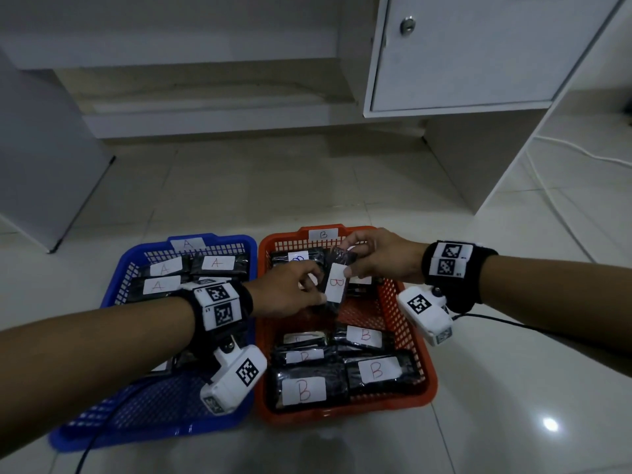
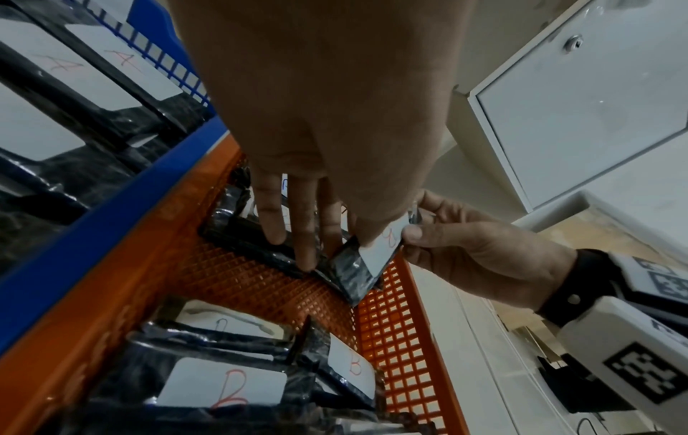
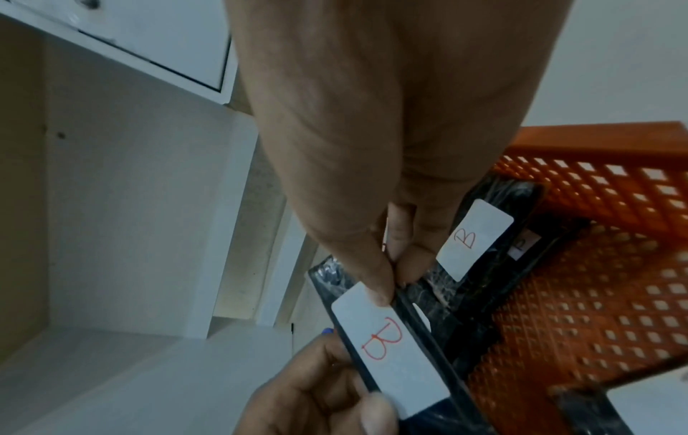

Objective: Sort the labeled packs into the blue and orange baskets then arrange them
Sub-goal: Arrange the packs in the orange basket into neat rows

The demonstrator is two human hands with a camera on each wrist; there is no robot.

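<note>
Arrange step, we judge: sorting looks done, A packs [image 1: 166,268] in the blue basket [image 1: 136,422], B packs [image 1: 376,370] in the orange basket [image 1: 431,381]. Both hands hold 1 B-labelled pack [image 1: 336,285] over the orange basket's 12 o'clock half: left hand [image 1: 290,292] pinching its near end, right hand [image 1: 379,256] its far end. Next: lay it flat, label up, on the bare mesh mid-basket.
</note>
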